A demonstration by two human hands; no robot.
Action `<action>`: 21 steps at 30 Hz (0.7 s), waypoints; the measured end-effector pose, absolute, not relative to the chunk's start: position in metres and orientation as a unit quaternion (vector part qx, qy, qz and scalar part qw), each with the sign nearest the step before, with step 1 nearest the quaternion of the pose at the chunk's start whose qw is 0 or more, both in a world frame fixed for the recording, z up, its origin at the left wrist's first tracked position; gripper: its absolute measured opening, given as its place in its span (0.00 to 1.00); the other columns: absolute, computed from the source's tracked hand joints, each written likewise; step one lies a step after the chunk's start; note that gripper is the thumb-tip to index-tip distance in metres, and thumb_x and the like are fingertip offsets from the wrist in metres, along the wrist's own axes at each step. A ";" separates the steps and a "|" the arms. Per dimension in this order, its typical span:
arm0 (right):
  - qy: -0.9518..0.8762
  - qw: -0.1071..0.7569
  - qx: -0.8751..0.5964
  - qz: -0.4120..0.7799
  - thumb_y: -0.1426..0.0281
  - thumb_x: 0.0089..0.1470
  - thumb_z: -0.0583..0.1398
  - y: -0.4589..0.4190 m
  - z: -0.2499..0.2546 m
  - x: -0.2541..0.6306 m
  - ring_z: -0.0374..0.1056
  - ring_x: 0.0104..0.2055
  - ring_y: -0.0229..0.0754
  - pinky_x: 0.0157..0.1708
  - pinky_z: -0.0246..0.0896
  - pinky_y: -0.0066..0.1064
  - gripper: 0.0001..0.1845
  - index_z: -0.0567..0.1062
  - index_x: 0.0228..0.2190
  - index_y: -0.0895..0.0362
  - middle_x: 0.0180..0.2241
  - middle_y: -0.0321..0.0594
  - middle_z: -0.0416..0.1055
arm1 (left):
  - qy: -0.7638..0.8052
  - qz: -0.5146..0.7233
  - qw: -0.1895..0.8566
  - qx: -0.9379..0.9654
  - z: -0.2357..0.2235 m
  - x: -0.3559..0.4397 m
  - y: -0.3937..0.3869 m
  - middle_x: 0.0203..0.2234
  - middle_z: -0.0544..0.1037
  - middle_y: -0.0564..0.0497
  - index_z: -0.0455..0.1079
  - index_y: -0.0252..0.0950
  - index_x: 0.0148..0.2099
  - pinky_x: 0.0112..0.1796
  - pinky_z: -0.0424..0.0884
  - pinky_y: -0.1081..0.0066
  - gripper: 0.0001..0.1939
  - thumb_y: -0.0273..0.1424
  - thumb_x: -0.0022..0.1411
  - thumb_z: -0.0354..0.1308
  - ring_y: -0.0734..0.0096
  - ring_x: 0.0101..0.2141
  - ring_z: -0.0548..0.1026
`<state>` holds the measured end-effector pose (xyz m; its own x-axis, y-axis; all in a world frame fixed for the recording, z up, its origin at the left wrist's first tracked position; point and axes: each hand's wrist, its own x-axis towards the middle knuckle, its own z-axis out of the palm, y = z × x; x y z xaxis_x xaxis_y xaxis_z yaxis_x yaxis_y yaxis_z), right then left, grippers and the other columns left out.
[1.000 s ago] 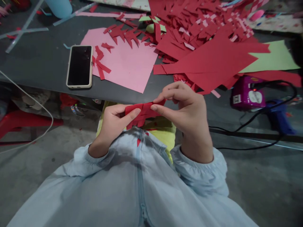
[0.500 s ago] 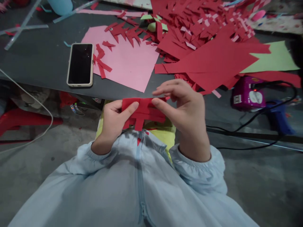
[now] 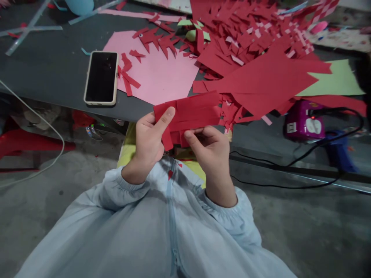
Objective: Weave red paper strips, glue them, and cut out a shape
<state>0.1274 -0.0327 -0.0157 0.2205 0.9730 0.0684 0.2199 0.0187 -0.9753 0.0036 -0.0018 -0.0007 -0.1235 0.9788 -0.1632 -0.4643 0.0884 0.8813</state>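
Red card [image 3: 197,110] is being held up by both hands at the near edge of the counter [image 3: 58,77], its upper part being seen against the counter; it is being tilted slightly, the right end higher, and flaps are being shown along its lower side. Below, a pale blue jacket [image 3: 139,231] is being worn. Much of the counter's right half is being covered by a red pile [image 3: 246,19], whose front is being overlapped by a big sheet [image 3: 261,85], also red. Nearer the middle, a pink sheet [image 3: 168,77] is being partly hidden at its lower corner by the red card. At far right, a green sheet [image 3: 339,81] is being partly covered by the big sheet. The red card's left end is being gripped by the left hand [image 3: 149,141], thumb laid along the face, fingers bent behind. A lower flap is being pinched by the right hand [image 3: 210,146] between thumb and curled fingers, the fingertips being partly hidden. Just beside a blue glue gun [image 3: 339,150], a purple box [image 3: 303,125] is being fed by a black cable [image 3: 353,116]. Left of the pink sheet, a dark screen is being shown by a phone [image 3: 101,79]. On a toothed cut-out [image 3: 147,38], a tiny eye [image 3: 141,35] is being borne.
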 end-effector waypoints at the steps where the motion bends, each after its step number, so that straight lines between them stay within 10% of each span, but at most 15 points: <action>1: -0.501 0.505 -0.594 0.375 0.60 0.47 0.69 -0.032 -0.015 0.127 0.67 0.25 0.37 0.27 0.63 0.31 0.12 0.76 0.23 0.54 0.24 0.36 0.75 | 0.428 0.616 0.597 0.283 -0.001 0.004 -0.001 0.36 0.83 0.51 0.77 0.36 0.37 0.41 0.80 0.63 0.18 0.46 0.54 0.69 0.57 0.47 0.81; 21: -0.472 0.510 -0.595 0.405 0.63 0.44 0.69 -0.026 -0.017 0.126 0.62 0.22 0.34 0.23 0.59 0.28 0.11 0.75 0.22 0.55 0.21 0.34 0.72 | 0.364 0.644 0.641 0.205 -0.002 0.009 -0.001 0.28 0.83 0.53 0.78 0.37 0.32 0.44 0.78 0.64 0.15 0.40 0.47 0.75 0.62 0.40 0.82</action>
<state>0.1259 -0.0260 -0.0166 0.2271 0.9739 0.0000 0.1481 -0.0345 -0.9884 0.0091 -0.0013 -0.0023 -0.0951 0.9747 -0.2025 -0.6763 0.0860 0.7316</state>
